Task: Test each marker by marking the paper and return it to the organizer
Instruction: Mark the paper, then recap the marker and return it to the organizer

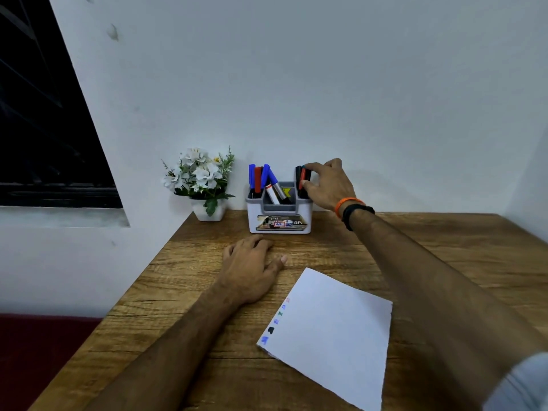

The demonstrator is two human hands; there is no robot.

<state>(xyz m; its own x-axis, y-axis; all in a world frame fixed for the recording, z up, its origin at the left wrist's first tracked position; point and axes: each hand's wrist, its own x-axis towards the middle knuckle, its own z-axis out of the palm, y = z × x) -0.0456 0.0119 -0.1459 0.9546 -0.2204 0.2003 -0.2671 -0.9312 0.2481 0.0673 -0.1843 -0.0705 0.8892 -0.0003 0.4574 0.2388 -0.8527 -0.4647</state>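
Your right hand (327, 185) pinches a slim red marker (302, 179) standing in the boxy plastic organizer (280, 216) at frame centre; your left hand (252, 268) lies flat, relaxed, on grainy wood beside the white paper (332, 336).

We see a worktop (415, 247) of brown wood grain with a matt finish. The paper (335, 330) looks smooth and matt white. The organizer (280, 216) looks like smooth grey and white plastic with a glossy sticker (281, 223). The wall (326, 84) is matt.
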